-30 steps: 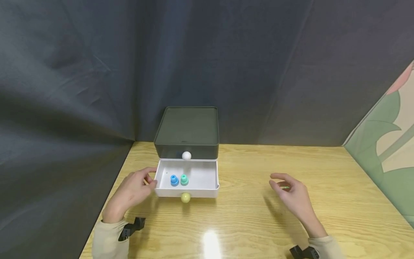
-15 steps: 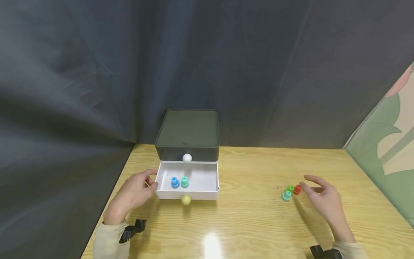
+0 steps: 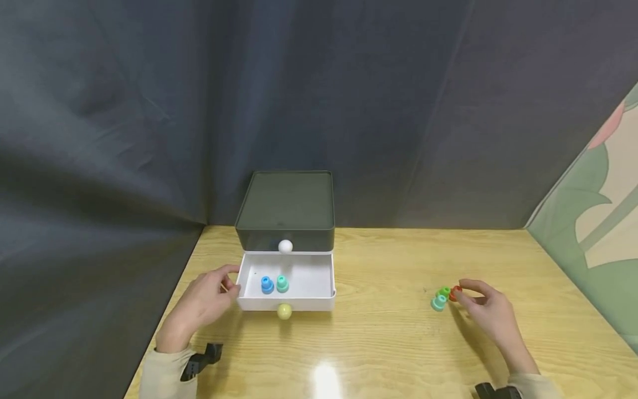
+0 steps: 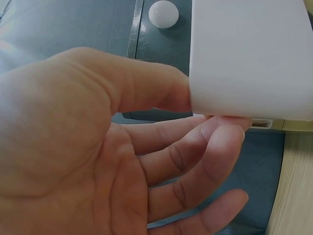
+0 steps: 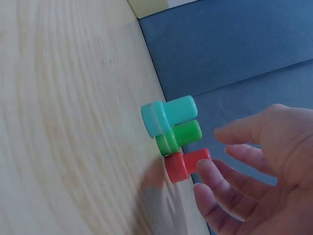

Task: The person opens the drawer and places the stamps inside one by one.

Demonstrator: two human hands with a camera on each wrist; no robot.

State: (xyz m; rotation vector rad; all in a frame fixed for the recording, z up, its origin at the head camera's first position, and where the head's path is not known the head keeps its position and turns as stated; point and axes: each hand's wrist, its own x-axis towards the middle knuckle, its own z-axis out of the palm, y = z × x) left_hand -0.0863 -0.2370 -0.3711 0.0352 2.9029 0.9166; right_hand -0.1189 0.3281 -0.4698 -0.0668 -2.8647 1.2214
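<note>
My left hand (image 3: 206,299) holds the left front corner of a white drawer (image 3: 309,303). In the left wrist view the thumb (image 4: 168,90) is against one edge and the other fingers touch the side. A blue stepped peg (image 3: 267,285) and a teal one (image 3: 282,284) stand inside the pulled-out drawer. On the table my right hand (image 3: 490,313) is at a red stepped peg (image 5: 178,167), fingers spread around it, one fingertip overlapping its stem. Beside the red peg stand a green peg (image 5: 187,132) and a turquoise peg (image 5: 181,109), close together.
The drawer belongs to a dark grey cabinet (image 3: 286,202), whose upper drawer with a white round knob (image 3: 286,246) is in. A yellow-green knob (image 3: 284,311) sticks out from the lower drawer. Dark curtains (image 3: 369,111) stand behind the wooden table (image 3: 384,332).
My right hand first moved right, away from over the pegs, uncovering them, then came back slightly left to the red peg. The left hand stays at the drawer.
</note>
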